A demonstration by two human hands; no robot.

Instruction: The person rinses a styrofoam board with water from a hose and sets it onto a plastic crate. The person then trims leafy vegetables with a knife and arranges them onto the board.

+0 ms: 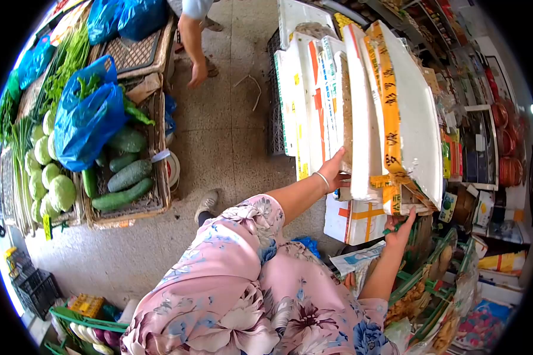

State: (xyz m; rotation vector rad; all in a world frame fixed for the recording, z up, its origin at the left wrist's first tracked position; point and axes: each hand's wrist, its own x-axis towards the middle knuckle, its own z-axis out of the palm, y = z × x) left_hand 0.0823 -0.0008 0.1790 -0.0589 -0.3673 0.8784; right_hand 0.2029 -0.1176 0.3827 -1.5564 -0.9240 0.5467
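A stack of white foam box lids or panels, some with orange and red printed tape, stands on edge at the upper right. My left hand, with a bracelet at the wrist, is closed on the lower edge of the panels near their middle. At the lower right corner of the outermost taped panel, my right hand grips the edge, its fingers partly hidden beneath. Directly below the panels, close to both hands, is a white foam box with orange tape.
Cucumbers, cabbages and a blue plastic bag lie on the left stall. Another person's hand hangs at the top. Green-edged crates stand lower right. A white cord lies on the floor.
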